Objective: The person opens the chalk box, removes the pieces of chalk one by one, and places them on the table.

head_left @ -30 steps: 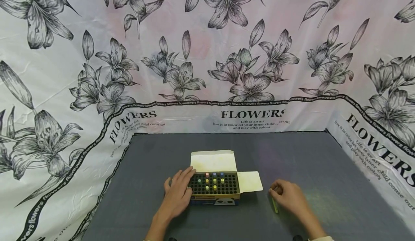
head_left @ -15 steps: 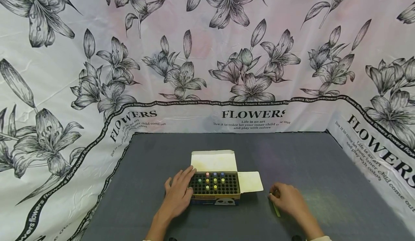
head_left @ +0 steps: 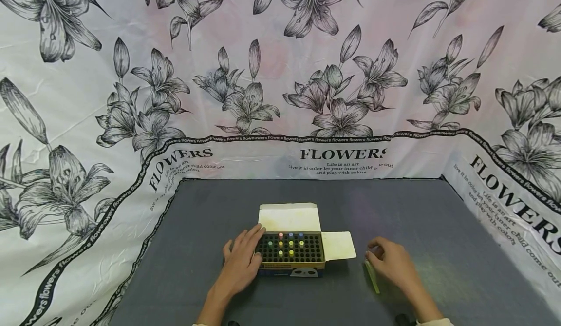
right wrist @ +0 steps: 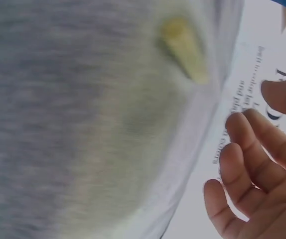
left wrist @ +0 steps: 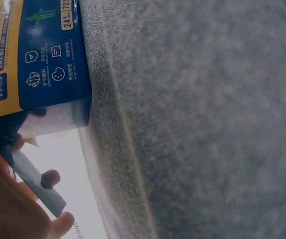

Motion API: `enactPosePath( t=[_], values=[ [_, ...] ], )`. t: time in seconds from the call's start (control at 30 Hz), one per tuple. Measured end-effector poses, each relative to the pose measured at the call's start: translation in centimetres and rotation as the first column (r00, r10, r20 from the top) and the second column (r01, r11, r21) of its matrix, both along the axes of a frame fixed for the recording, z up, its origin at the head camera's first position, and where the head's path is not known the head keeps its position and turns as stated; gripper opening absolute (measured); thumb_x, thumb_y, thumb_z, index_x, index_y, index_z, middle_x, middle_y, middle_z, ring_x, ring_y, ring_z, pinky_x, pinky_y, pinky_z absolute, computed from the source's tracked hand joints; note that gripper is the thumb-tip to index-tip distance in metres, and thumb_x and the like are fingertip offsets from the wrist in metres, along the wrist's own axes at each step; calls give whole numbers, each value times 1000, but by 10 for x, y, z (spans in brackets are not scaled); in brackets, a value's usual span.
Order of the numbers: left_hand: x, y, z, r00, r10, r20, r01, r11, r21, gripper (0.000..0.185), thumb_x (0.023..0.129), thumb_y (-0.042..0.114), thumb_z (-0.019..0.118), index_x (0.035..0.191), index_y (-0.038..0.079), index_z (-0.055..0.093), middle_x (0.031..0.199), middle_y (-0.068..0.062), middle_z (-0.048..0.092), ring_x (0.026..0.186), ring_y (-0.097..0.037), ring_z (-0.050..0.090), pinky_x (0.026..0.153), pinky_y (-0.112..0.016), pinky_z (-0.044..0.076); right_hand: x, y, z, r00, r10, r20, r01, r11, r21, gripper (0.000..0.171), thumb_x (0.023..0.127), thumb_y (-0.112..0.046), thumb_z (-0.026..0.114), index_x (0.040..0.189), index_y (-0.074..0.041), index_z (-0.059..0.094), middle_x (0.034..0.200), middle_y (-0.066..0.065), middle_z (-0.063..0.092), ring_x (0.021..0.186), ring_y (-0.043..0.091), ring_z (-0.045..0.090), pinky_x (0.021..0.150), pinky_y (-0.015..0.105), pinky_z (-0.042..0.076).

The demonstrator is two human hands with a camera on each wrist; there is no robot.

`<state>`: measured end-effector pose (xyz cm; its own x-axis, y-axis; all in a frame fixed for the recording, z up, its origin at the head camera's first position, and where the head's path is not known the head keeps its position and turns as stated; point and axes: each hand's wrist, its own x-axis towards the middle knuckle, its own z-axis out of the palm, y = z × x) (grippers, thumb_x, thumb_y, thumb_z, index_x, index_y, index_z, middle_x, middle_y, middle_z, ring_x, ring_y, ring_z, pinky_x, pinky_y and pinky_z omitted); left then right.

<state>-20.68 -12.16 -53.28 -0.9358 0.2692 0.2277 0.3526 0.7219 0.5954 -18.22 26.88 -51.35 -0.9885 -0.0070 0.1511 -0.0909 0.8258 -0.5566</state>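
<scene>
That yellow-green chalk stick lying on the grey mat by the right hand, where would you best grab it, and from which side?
Probably at its middle, coming straight down from above. The chalk stick lies flat on the grey mat, a thin rod pointing roughly toward and away from the person, so thumb and forefinger can pinch its two long sides. The right hand is right beside it, fingers relaxed, with open mat around.

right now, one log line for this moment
left hand rests on chalk box | right hand open beside yellow chalk on mat

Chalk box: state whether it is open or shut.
Open. The chalk box has its lid flap raised behind and side flap spread right, exposing the grid of holes and a few chalk sticks.
</scene>
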Motion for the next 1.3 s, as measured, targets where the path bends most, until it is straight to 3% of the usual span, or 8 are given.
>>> enactPosePath(
  t=[0.13,0.27,0.43,0.57,0.73,0.87,1.0,1.3],
  values=[
    [1,0,1,1000,-3,5,3,1000,16,57,101,16,47,157,21,43,165,0,37,152,-43,29,110,-75,7,-2,-4,11,985,-19,-174,15,1000,-22,25,89,-14,75,113,-5,73,83,0,70,70,10,59,61,31,48],
    [1,0,0,1000,-7,-12,7,1000,25,56,100,14,47,156,20,44,164,-2,39,151,-46,30,108,-76,8,-3,-14,15,943,8,-333,-36,996,-78,28,88,-12,77,116,-9,74,93,2,71,79,15,60,67,33,49],
    [1,-1,0,1000,-2,-1,2,1000,13,57,100,15,47,157,22,43,165,-1,38,151,-45,29,109,-76,7,-10,-35,13,887,79,-455,-135,987,-92,34,84,-8,80,118,-13,74,97,4,71,84,16,58,74,31,47],
    [1,-2,1,1000,-2,10,2,1000,1,57,100,15,46,157,23,42,165,1,37,152,-44,29,109,-75,7,-15,-53,11,870,133,-474,-204,974,-101,37,80,-7,83,116,-14,75,98,5,71,86,17,57,79,38,40],
    [-1,-1,1,1000,-17,20,17,1000,-6,58,100,15,45,157,22,41,166,0,35,151,-45,28,108,-75,6,-21,-73,8,857,183,-482,-272,954,-123,38,75,-9,86,111,-14,76,96,4,72,89,20,56,80,38,29],
    [0,-1,2,999,-25,33,24,1000,2,57,100,14,44,157,20,41,166,-2,35,151,-46,28,108,-75,5,-24,-86,8,844,229,-486,-321,940,-113,39,72,-9,87,110,-12,76,94,4,74,90,18,55,82,38,27],
    [0,0,2,999,-25,33,25,1000,7,58,100,13,44,157,19,41,166,-3,36,151,-47,28,108,-76,6,-27,-96,6,845,269,-462,-354,929,-105,40,73,-9,88,111,-15,77,92,2,75,89,15,53,84,42,26],
    [0,0,2,999,-28,32,28,999,18,58,100,12,44,157,19,41,166,-3,36,151,-48,28,107,-75,6,-33,-112,-1,828,329,-455,-382,924,-27,39,72,-11,90,108,-15,77,90,-3,70,86,13,49,83,46,24]
  ],
)
